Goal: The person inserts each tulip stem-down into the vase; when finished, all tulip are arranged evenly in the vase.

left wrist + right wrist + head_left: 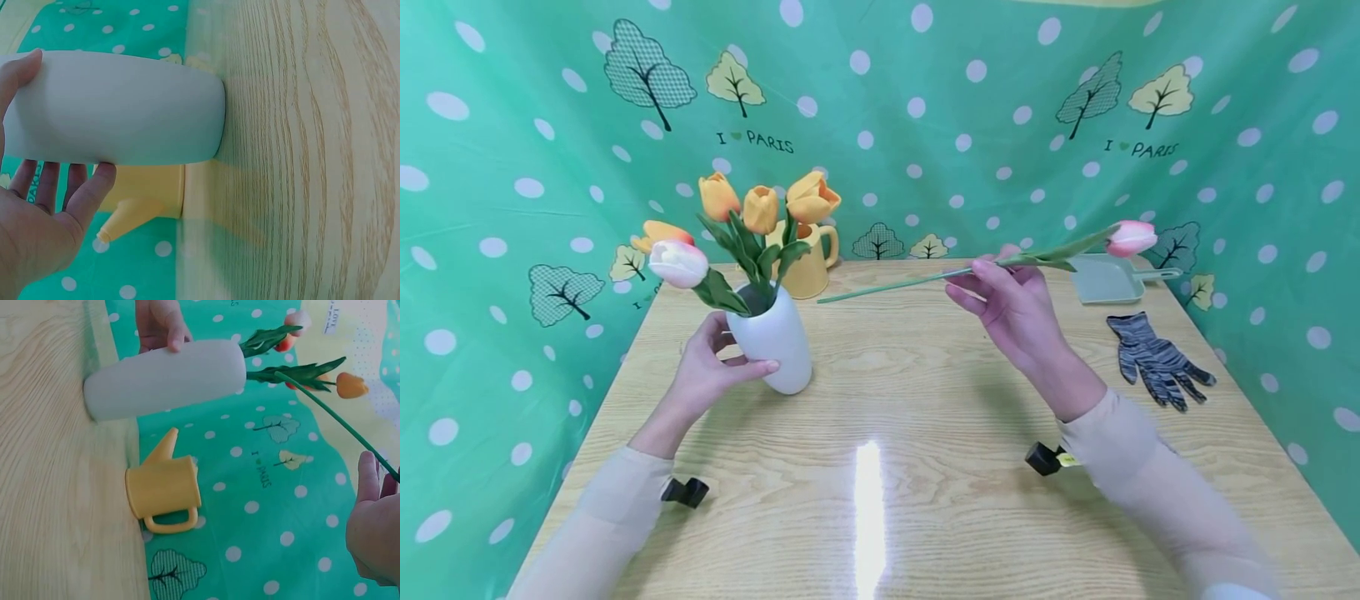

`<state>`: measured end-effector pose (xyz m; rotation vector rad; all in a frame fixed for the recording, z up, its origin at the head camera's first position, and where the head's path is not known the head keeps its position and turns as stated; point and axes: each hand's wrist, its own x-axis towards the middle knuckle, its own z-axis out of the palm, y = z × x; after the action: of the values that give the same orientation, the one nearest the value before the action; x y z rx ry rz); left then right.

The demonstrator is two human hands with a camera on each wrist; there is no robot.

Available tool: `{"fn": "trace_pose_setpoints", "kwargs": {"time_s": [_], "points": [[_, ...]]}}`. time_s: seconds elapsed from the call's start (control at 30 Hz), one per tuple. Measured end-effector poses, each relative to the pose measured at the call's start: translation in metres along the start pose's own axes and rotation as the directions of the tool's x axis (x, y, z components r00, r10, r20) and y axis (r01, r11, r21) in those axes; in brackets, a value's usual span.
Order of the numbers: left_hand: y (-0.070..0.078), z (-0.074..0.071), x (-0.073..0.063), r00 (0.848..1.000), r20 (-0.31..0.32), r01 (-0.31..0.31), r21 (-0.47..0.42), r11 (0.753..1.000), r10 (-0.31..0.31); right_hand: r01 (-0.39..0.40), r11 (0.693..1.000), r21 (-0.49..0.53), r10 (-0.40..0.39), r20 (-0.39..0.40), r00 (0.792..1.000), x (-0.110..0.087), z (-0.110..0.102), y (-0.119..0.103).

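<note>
My left hand (pixel 718 362) grips the side of a white vase (pixel 778 346), thumb and fingers round its body. Out of the vase stand several orange tulips (pixel 762 210) and one pale pink-white tulip (pixel 679 263) leaning left. In the left wrist view the vase (pixel 125 106) has its base on the table. My right hand (pixel 1011 308) pinches the green stem of a pink tulip (pixel 1131 239), held nearly level above the table. Its bare stem end points left, toward the vase. The right wrist view shows that stem (pixel 340 419) crossing in front of the vase's flowers.
A yellow watering can (pixel 808 271) stands behind the vase. At the back right lies a pale green dustpan (pixel 1107 279), and nearer sits a grey-black knitted glove (pixel 1157 360). Green polka-dot cloth (pixel 917 108) hangs behind and beside the wooden table (pixel 910 375).
</note>
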<state>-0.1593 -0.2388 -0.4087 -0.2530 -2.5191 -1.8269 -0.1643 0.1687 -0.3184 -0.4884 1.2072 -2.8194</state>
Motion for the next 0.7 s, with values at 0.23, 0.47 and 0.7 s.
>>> {"fn": "trace_pose_setpoints", "kwargs": {"time_s": [0.23,0.47,0.7], "points": [[0.0,0.0,0.0,1.0,-0.002,0.008,0.007,1.0,-0.008,0.046,0.999,0.01,-0.046,0.06,0.997,0.013,0.023,0.015],[0.0,-0.001,-0.001,1.0,0.001,0.013,0.003,1.0,-0.013,0.089,0.996,-0.002,-0.088,0.091,0.992,0.028,0.042,0.032],[0.001,0.0,-0.001,1.0,0.001,0.023,0.0,1.0,-0.023,0.113,0.994,-0.003,-0.112,0.102,0.989,0.036,0.055,0.048]]}}
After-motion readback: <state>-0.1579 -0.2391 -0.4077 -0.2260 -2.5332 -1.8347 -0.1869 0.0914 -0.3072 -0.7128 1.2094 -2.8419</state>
